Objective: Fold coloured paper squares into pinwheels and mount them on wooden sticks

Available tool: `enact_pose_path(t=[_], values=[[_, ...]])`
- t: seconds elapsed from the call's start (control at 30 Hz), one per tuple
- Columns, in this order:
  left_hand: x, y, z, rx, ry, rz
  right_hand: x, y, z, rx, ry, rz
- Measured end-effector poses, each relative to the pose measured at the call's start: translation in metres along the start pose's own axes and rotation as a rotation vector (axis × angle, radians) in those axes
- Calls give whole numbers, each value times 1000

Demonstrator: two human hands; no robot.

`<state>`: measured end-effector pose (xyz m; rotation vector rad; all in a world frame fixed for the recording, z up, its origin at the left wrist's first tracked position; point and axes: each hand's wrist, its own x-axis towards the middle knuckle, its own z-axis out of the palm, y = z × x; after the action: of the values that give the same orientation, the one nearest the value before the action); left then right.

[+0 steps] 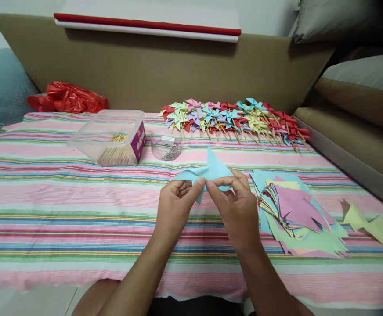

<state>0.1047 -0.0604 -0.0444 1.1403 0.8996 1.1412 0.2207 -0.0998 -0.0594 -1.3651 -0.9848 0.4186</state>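
A light blue paper pinwheel [213,165], partly folded, is held up between both hands above the striped cloth. My left hand [177,196] pinches it near the centre from the left, its thumb on the front and the other fingers curled behind. From the right, my right hand [239,197] grips the same paper, thumb and index finger close to the left thumb. One pointed corner stands up at the top and another hangs below. The fingers cover the middle of the paper, so I cannot see whether a pin is in it.
Finished pinwheels [231,118] on sticks lie along the back. A plastic box [112,149] of wooden sticks and a round clear dish [166,147] of metal pins stand left of centre. Cut paper sheets [298,208] are stacked at right, beside a yellow paper piece [372,226].
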Motion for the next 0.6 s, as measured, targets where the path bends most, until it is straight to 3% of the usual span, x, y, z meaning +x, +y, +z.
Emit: enact_pose_path(t=[0.6], values=[[1, -3, 0, -24, 1, 1, 1, 2, 0, -34, 10, -19]])
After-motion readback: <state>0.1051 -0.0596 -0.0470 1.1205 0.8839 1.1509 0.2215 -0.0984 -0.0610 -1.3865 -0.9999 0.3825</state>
